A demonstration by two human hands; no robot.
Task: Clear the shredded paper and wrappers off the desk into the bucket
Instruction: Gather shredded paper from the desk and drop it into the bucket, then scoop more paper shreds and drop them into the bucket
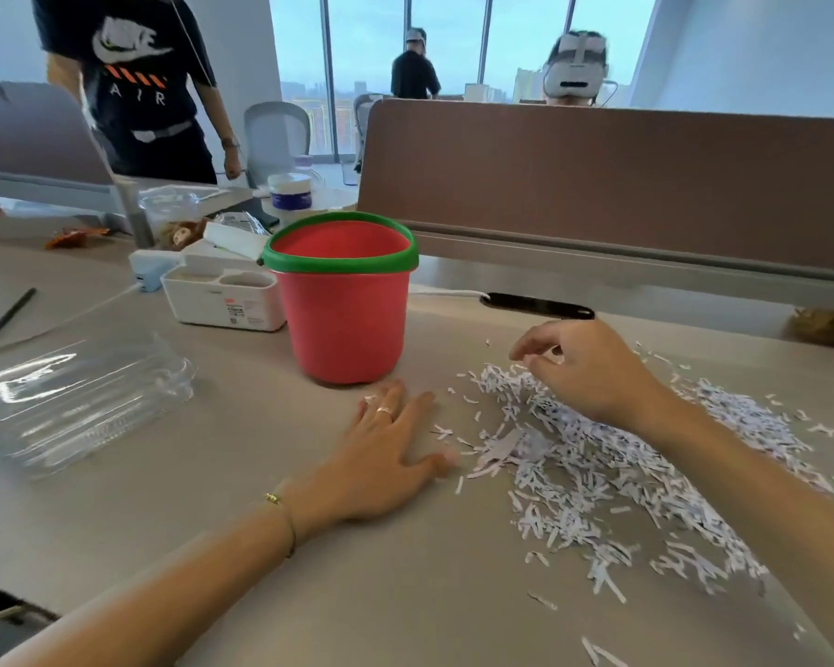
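nearest me, my left hand (386, 454) lies flat on the beige desk top (261, 546), fingers straight and spread, its thumb tip just touching the left fringe of the one wide heap of white shredded paper strips (612, 474), which runs toward the desk's right edge. my right hand (593, 373) hovers over the heap's far side, fingers curled and pinching a few strips. one red plastic bucket with a green rim (343, 305) stands upright just beyond my left fingertips, apart from the heap. one clear plastic tray (73, 402) sits near the left edge. bare desk lies between bucket and heap. behind, one white organiser box (222, 300) touches the bucket.
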